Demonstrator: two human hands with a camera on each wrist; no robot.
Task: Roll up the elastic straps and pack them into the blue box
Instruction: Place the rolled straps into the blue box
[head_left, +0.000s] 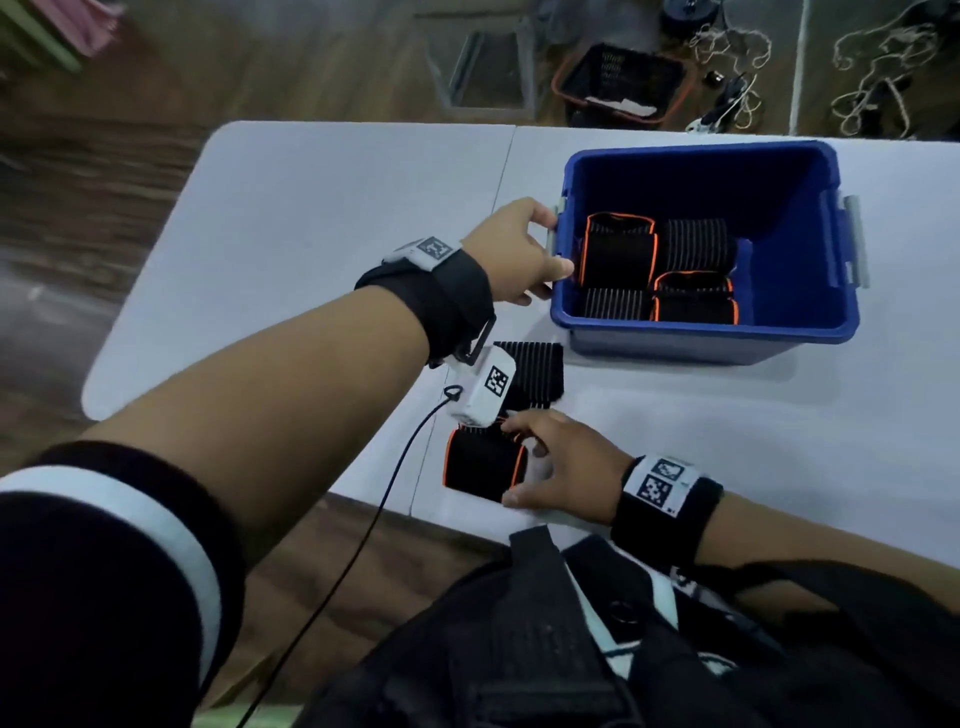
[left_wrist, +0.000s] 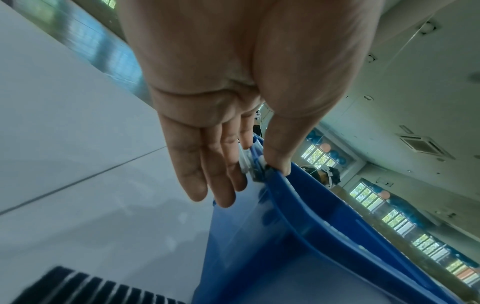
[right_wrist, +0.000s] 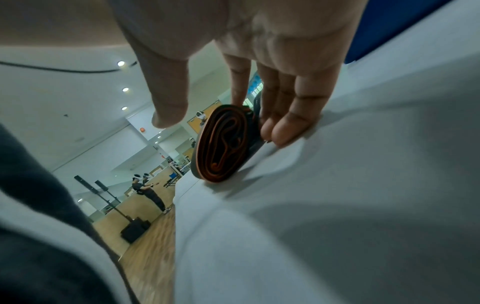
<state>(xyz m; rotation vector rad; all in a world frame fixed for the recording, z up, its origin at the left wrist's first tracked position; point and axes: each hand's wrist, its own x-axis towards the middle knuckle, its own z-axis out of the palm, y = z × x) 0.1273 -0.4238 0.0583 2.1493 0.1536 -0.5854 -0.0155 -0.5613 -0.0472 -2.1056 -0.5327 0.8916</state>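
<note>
I have my left hand (head_left: 511, 249) at the near-left edge of the blue box (head_left: 800, 218). Its grip is on the box itself: the thumb (left_wrist: 276, 144) is hooked over the rim while the fingers (left_wrist: 197, 164) lie fairly straight down the outer wall, beside the pale latch (left_wrist: 245, 162) on that side. The box stands on the white worktop (head_left: 322, 218), and inside it, just past my left thumb, four rolled straps (head_left: 660, 265) lie packed together, two edged in orange and two striped.

My right hand (head_left: 563, 462) is low and close to me, at the near edge of the worktop. Its grip is unclenched, with fingers nearly straight: the fingertips (right_wrist: 288, 127) rest against the far side of an orange-edged rolled strap (head_left: 483, 465), and the thumb (right_wrist: 168, 98) hangs apart on the roll's near side without touching it. From the right wrist view I see the roll's end (right_wrist: 223, 144), an orange spiral, with the roll lying on the worktop.

Just beyond that grip, between it and the box, a striped strap (head_left: 535, 371) lies on the worktop, partly hidden by the camera unit on my left wrist; its ribbed end also shows at the bottom of the left wrist view.
</note>
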